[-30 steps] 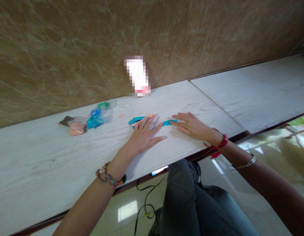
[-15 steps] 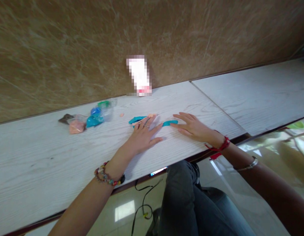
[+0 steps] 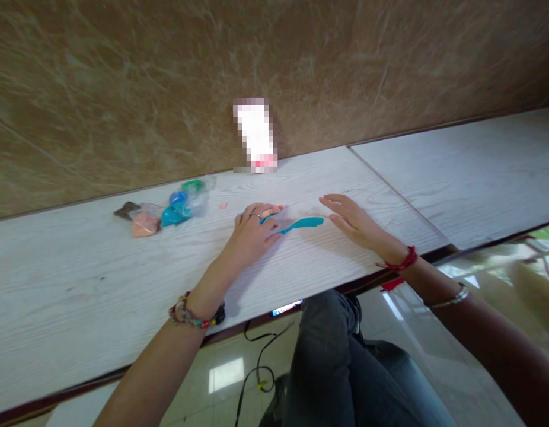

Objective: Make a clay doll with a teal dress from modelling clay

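A flattened strip of blue modelling clay [image 3: 306, 223] lies on the white wood-grain table, its thin left end at the fingertips of my left hand [image 3: 253, 237]. That hand is closed in a pinch on this end, and its curled fingers cover part of the peach and blue clay piece [image 3: 269, 212] beneath them. My right hand [image 3: 355, 224] hovers just right of the strip, fingers stretched out, holding nothing. A small peach clay bit [image 3: 223, 206] rests beyond my left hand.
Clear bags of peach clay [image 3: 145, 223], blue clay [image 3: 175, 213] and green clay [image 3: 192, 185] lie at the left, beside a dark brown packet [image 3: 127, 210]. A blurred-out upright object [image 3: 257, 133] leans on the brown marble wall. The table's front edge [image 3: 252, 323] runs above my legs.
My left hand has curled from flat, spread fingers into a pinch at the strip's left end. My right hand has moved right, off the strip, and more of the strip shows.
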Demonstrator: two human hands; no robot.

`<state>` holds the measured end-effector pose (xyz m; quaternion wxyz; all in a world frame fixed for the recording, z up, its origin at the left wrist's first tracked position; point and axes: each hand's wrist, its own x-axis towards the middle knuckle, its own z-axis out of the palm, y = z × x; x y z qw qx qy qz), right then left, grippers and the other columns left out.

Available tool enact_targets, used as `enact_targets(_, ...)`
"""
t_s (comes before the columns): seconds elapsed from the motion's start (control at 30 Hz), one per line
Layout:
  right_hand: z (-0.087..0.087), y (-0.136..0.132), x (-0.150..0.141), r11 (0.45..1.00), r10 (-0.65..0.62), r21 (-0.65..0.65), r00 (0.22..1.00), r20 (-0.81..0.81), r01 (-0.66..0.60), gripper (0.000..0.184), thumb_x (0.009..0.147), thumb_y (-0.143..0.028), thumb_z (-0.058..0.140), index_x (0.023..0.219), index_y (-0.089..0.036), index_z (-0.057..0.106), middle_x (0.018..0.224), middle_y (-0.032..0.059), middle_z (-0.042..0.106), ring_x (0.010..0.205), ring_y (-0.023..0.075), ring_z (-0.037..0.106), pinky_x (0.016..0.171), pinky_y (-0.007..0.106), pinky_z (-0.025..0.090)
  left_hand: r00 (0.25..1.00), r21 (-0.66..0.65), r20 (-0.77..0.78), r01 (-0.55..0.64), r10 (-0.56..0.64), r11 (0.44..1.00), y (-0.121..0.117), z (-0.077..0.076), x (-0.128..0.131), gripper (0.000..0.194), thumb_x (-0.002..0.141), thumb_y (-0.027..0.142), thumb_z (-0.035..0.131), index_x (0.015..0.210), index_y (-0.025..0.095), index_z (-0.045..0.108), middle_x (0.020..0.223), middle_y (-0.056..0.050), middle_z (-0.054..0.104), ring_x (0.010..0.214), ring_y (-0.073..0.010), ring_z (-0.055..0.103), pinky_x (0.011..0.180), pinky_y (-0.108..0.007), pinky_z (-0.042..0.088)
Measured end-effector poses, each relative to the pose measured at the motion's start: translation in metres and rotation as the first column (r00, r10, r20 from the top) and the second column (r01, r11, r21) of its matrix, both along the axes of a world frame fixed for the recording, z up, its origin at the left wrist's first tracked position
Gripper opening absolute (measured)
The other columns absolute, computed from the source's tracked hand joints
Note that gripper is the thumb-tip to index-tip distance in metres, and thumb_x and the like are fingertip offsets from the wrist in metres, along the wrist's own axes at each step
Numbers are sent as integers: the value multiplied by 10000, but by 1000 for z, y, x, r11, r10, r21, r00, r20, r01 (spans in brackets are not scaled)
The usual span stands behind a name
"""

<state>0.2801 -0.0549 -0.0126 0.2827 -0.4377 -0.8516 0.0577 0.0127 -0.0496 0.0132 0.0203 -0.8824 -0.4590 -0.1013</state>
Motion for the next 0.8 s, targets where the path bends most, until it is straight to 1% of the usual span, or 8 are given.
enact_targets(0.1,0,12,1,999,-33,-42,997,-66,31,367,904,-265,401,1199,-178,603,1166,123,623,1080,228,570,931,421,464,998,-3,63,-9,9,1000,3,-7,-1,163,854,325,565,885,198,662,1275,-80,516,1198,-263,391,946,-457,402)
enact_targets(0.23,10,29,-12,990,36,-133,999,-27,-39,303,862,-203,447,1050,-171,682,1081,101,659,983,193,606,864,344,480,994,-9,111,-14,15,1000,5,-12,0,114,848,270,567,846,193,650,1257,-76,516,1198,-246,394,986,-445,374)
enact_targets(0.3,19,38,-25,976,110,-192,993,34,-102,279,850,-186,468,1009,-154,694,1026,96,676,917,174,614,819,313,476,994,-12,113,-11,13,1000,5,-12,1,103,845,245,563,839,191,651,1253,-79,516,1197,-245,398,993,-442,370)
enact_targets(0.4,33,50,-48,925,299,-285,943,146,-249,227,850,-215,507,944,-154,704,935,74,689,840,154,603,768,291,456,993,-34,115,-17,21,999,5,-9,1,124,851,254,549,865,191,655,1247,-88,517,1183,-254,409,968,-449,393)
enact_targets(0.5,43,57,-70,868,411,-386,887,210,-311,187,824,-221,559,911,-140,704,889,74,688,775,143,593,731,276,444,989,-9,121,-87,88,996,6,-1,-4,188,880,257,496,955,184,652,1264,-110,503,1196,-272,402,950,-470,400)
enact_targets(0.6,46,59,-86,837,457,-439,859,231,-328,140,777,-185,599,861,-126,694,859,74,678,740,133,577,704,263,438,972,69,124,-209,200,975,8,6,-12,223,899,253,452,920,161,653,1289,-139,482,1227,-292,381,963,-483,380)
enact_targets(0.7,46,60,-93,809,493,-484,832,252,-333,84,740,-129,600,782,-127,672,801,55,663,700,121,554,659,252,427,953,97,118,-290,279,952,10,9,-21,215,886,256,464,874,145,647,1307,-162,466,1244,-316,368,947,-486,386)
enact_targets(0.8,45,61,-94,804,501,-494,825,264,-330,61,720,-105,596,735,-136,646,767,35,648,677,113,536,647,254,418,945,92,122,-314,303,945,13,7,-27,189,866,246,480,887,152,643,1309,-158,462,1246,-321,366,943,-491,387)
